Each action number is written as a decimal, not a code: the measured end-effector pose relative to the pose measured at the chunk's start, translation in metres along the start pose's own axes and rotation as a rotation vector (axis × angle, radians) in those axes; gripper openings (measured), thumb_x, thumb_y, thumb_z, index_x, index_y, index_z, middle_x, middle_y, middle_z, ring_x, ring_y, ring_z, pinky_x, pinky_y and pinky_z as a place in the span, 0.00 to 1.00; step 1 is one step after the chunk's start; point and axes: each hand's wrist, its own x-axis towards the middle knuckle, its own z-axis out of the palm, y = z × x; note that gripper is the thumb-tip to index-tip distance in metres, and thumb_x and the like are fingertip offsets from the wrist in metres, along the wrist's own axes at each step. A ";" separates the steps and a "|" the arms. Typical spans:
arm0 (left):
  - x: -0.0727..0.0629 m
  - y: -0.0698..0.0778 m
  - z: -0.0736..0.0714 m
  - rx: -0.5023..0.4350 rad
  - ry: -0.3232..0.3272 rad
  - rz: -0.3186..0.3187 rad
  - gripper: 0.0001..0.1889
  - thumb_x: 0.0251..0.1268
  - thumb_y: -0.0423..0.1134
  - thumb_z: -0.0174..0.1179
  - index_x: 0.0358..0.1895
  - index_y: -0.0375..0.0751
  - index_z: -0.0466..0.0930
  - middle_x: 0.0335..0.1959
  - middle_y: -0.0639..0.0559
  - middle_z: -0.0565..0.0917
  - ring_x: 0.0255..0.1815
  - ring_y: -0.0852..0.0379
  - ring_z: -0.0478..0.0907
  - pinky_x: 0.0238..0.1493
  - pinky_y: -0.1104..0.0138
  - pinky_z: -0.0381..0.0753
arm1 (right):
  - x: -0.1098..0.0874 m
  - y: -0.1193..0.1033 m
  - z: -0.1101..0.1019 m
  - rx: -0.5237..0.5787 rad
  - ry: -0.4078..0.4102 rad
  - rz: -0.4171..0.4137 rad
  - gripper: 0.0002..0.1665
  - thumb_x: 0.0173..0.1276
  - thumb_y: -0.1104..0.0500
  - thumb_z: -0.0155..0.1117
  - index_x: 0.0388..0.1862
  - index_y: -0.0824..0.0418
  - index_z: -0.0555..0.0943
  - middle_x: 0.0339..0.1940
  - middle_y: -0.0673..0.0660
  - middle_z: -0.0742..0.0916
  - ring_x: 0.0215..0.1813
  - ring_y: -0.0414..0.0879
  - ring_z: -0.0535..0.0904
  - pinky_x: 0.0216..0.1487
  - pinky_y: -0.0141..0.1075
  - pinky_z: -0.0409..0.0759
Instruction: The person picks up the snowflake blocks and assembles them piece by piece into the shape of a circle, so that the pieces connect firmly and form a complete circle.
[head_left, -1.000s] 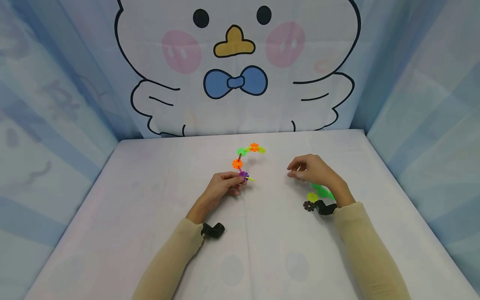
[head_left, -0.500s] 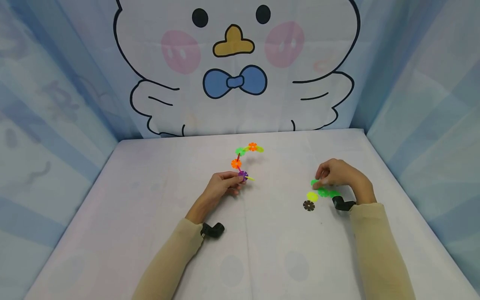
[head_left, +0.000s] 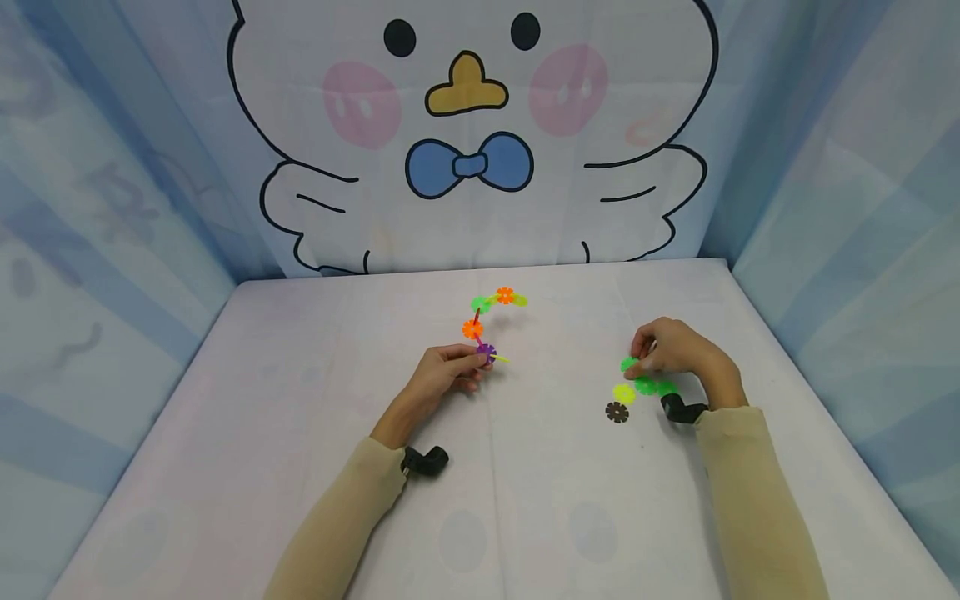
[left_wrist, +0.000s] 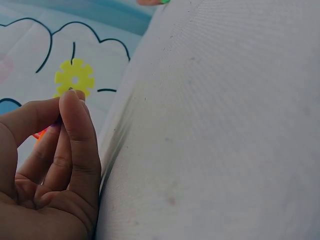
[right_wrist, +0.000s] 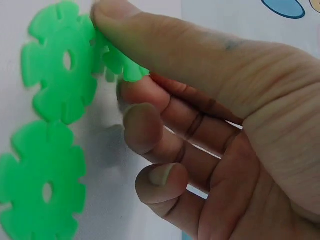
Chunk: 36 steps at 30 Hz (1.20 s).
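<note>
My left hand (head_left: 450, 367) pinches a purple notched snowflake disc (head_left: 486, 353) at the near end of a curved chain of interlocking discs. Farther along are an orange disc (head_left: 472, 329), a green disc (head_left: 481, 304) and another orange disc (head_left: 505, 295). A yellow disc (left_wrist: 75, 77) stands just above the left fingertips in the left wrist view, where the purple one is mostly hidden. Over on the right, my right hand (head_left: 672, 346) pinches a green disc (right_wrist: 125, 65) between thumb and index finger. Two more green discs (right_wrist: 60, 65) appear joined to it in a row.
A loose yellow disc (head_left: 624, 394) and a dark brown disc (head_left: 617, 412) lie on the white-covered table (head_left: 540, 500) near the right hand. Behind the table hangs a cloth backdrop (head_left: 555, 217) with a cartoon figure. Blue curtains (head_left: 862, 208) flank both sides.
My right hand has moved right from mid-table to the green discs and taken hold of one; between the last two frames it barely moves. My left hand stays put with the chain.
</note>
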 end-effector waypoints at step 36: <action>0.001 -0.002 0.000 0.012 -0.042 0.010 0.13 0.76 0.35 0.65 0.54 0.28 0.85 0.36 0.55 0.93 0.31 0.62 0.83 0.34 0.73 0.88 | 0.039 -0.076 0.062 0.579 -0.068 -0.135 0.16 0.73 0.62 0.72 0.51 0.74 0.84 0.36 0.64 0.93 0.33 0.46 0.92 0.43 0.40 0.93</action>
